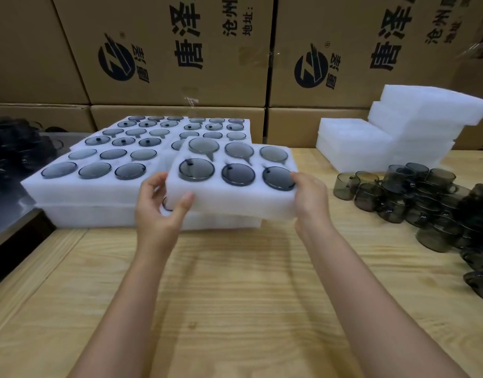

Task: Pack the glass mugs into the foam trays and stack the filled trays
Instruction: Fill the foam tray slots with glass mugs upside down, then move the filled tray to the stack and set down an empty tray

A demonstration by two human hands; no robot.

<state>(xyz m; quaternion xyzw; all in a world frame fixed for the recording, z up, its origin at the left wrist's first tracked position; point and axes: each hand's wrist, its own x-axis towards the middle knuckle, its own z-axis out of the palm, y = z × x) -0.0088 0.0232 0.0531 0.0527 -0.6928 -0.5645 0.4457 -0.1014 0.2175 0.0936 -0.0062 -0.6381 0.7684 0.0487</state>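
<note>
The left grip pinches the left end of the held tray, thumb pressed on its near wall and fingers curled about the corner; the right grip clasps the right end, fingers hooked over the top rim; the tray hangs between the two grips, raised over a lower tray on the worktop and, by my reading, not yet seated.

Just left of the left grip the stacked trays sit close, so the held tray's left edge could snag them on the way down and shove them askew. Between the grips the foam is soft and held only at its ends; it may bow in the middle or tip, and the packed mugs could shift in their pockets. Set down crooked, it would overhang the lower tray and make a poor base for the next one. Well to the right of the right grip lie the loose mugs; a wide swing of that elbow might knock them.

The held tray is thick white spongy foam with six round pockets in two rows of three; each holds a smoky grey glass mug, showing as a dark disc about level with the top; narrow slots beside the far pockets seem cut for handles.
</note>
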